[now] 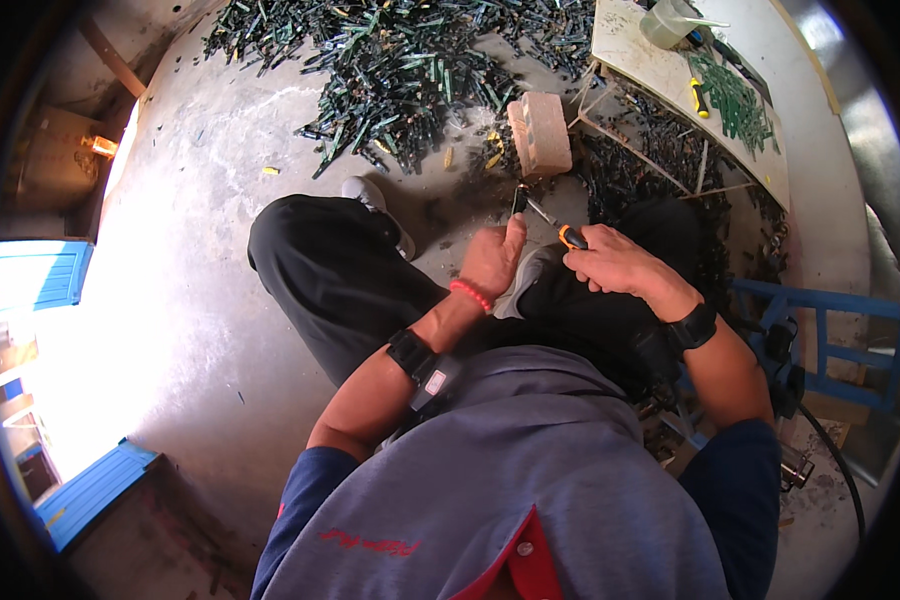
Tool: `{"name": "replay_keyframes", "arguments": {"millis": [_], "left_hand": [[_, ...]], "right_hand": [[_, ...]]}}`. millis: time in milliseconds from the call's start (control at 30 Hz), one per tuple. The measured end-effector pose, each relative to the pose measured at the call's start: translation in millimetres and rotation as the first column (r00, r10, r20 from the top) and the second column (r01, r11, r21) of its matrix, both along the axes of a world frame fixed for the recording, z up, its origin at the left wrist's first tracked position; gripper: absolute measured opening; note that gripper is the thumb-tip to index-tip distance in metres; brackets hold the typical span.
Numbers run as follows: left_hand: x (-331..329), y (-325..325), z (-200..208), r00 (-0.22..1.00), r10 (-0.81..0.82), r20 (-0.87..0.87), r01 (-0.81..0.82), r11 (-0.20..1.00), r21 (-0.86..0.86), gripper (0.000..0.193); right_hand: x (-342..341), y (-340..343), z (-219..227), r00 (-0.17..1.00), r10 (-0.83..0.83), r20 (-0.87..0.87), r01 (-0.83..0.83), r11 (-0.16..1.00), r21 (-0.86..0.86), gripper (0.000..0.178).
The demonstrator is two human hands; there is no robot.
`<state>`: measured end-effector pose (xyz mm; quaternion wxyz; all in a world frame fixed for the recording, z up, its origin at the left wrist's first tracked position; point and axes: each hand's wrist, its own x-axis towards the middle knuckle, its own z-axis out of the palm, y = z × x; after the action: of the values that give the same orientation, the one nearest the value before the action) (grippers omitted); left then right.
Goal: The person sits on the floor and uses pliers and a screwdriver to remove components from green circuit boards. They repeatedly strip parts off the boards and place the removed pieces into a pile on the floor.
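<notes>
My right hand (615, 262) is closed round the orange and black handle of a screwdriver (572, 236). The metal shaft points up and left, its tip at a small dark piece (519, 199). That piece is pinched in my left hand (495, 258), thumb on top; its exact kind is too small to make out. Both hands are held close together over my shoe, just in front of a pinkish brick block (542, 135) on the floor. Small dark bits lie around the block.
A large heap of dark green and black strips (400, 100) covers the floor ahead. On a low board (625, 35) at right are a plastic jug (664, 24), green strips (735, 105) and a yellow-handled tool (699, 98). A blue frame (830, 345) stands by my right elbow.
</notes>
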<state>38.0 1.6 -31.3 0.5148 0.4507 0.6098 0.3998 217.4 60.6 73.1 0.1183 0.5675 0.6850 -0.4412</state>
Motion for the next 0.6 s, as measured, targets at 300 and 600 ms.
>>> {"name": "replay_keyframes", "arguments": {"millis": [300,600], "left_hand": [[-13,-5,27,0.766,0.126,0.631,0.131,0.929,-0.345,0.052],[-17,-2,32,0.836,-0.013,0.549,0.186,0.948,-0.260,0.056]], "right_hand": [[3,-14,-3,0.891,-0.383,-0.245,0.252,0.864,-0.436,0.014],[13,-19,-3,0.955,-0.202,-0.217,0.160,0.968,-0.194,0.020]]}}
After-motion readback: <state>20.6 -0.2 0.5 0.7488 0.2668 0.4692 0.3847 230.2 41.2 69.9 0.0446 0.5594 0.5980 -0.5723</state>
